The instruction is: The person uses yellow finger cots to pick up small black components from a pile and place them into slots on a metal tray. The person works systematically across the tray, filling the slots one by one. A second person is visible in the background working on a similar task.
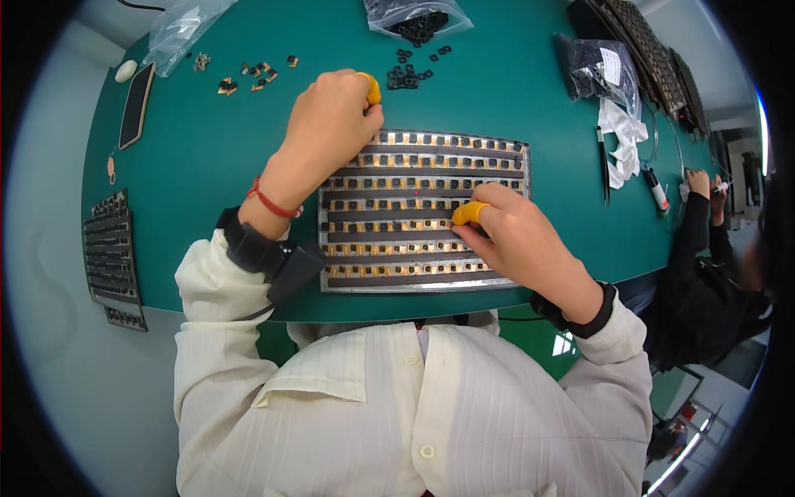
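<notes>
A metal tray (426,214) with rows of small black square parts on gold-coloured strips lies on the green table in front of me. My right hand (520,228), a yellow finger cot on its index finger, is over the tray's right half; thumb and index finger are pinched close above a middle row. Whatever they grip is too small to make out. At the tray's upper left corner is my left hand (327,116), curled closed, also with a yellow finger cot. Its fingertips are mostly hidden. Beyond it lies a pile of loose black square parts (403,78).
An open plastic bag of black parts (421,26) sits at the far edge. Small gold-and-black pieces (258,74) and a phone (137,106) lie left; another loaded tray (110,248) is at the left edge. Tweezers (604,161), crumpled tissue (621,137) and a co-worker (700,306) are right.
</notes>
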Demonstrator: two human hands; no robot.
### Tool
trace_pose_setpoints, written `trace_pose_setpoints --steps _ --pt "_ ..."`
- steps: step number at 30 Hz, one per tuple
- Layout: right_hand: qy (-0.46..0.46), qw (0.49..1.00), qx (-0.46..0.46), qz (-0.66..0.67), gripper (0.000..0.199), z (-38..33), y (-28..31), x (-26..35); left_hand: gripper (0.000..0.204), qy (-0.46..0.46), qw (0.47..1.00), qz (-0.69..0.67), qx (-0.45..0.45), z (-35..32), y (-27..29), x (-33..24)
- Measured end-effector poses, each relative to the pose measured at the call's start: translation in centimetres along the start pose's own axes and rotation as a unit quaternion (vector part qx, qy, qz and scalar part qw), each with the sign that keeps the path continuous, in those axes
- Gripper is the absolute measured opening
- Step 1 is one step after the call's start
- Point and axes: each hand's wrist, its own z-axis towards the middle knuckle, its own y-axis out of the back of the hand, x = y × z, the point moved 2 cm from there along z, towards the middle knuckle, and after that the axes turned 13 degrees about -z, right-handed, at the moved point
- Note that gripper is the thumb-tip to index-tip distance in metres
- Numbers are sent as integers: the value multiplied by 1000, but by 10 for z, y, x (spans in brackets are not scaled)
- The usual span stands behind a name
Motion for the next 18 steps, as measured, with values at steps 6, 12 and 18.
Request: trace_pose_setpoints --steps 6,12,18 --pt "-22 999 -23 -39 24 -14 -1 13 12 -54 986 -121 101 -46 3 -38" --pt "-118 985 121 -47 34 -10 9 20 11 -129 971 -100 172 -76 -7 -60" --pt "-102 986 129 -39 34 -5 8 17 16 -140 973 -51 174 -89 -12 -58"
